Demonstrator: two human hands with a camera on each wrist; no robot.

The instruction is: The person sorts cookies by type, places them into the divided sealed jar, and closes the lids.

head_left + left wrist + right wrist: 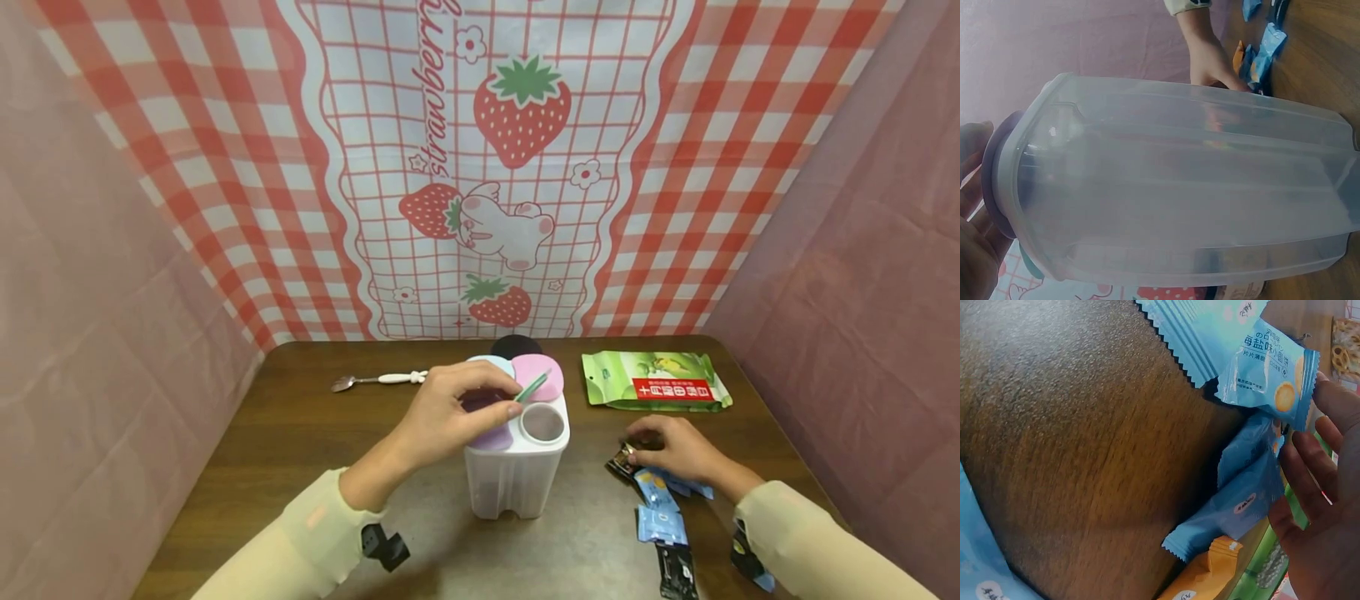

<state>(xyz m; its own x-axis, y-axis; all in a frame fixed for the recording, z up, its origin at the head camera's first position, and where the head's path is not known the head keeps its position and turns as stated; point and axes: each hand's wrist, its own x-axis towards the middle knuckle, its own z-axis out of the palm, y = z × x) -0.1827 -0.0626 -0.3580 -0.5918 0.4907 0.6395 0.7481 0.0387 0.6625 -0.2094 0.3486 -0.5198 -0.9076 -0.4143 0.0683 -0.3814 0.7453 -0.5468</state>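
Observation:
My left hand pinches a green lid, tilted on edge, between thumb and fingers above a clear plastic storage container. The container stands upright with a white top. Pale blue, pink and purple lids sit on it, the purple one partly hidden by the hand. Its front right round opening is uncovered. To the right, my right hand pinches a dark-wrapped snack packet close over the table. Blue snack packets lie by its fingers in the right wrist view.
More blue packets and a black packet lie nearer me, with another dark packet by the right sleeve. An orange packet lies among them. A green bag lies back right; a white-handled fork lies back left.

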